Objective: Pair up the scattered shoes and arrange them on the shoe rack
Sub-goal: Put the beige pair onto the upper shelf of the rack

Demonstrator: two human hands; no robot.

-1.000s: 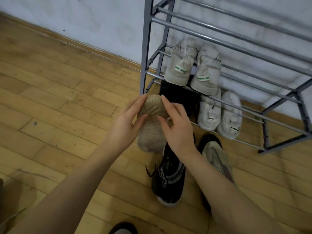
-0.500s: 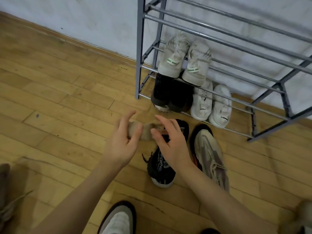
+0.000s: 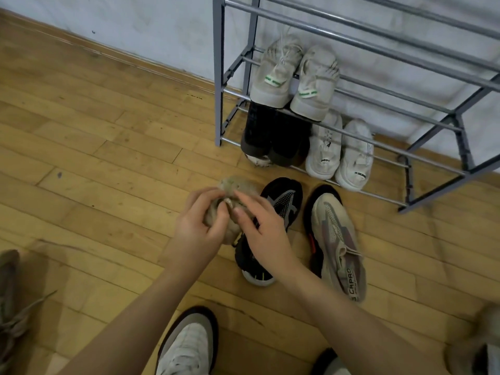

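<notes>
Fingers of both hands meet on one fuzzy tan shoe point(image 3: 230, 189). The left hand point(image 3: 201, 228) curls round its near side, and the right hand point(image 3: 266, 231) pinches its top with thumb and finger, the other fingers spread out. A second ago the shoe was held up high by the rack; now it has come down low over the floor, at 9 o'clock from the black shoe point(image 3: 270, 231). So it did not go on a shelf yet. Maybe it waits for its twin.

The tan shoe looks soft, woolly and round. The black shoe is smooth knit with grey stripes and a white sole. At 3 o'clock from it lies a beige shoe point(image 3: 336, 242) with mesh, laces and a dark sole.

At 12 o'clock stands the shoe rack point(image 3: 217, 77), made of thin grey metal bars. Three pairs sit on it: white-grey shoes with green tags point(image 3: 295, 77) up higher, dark shoes point(image 3: 273, 136) and white shoes point(image 3: 339, 152) lower down. The wood floor point(image 3: 94, 158) is yellow planks.
</notes>
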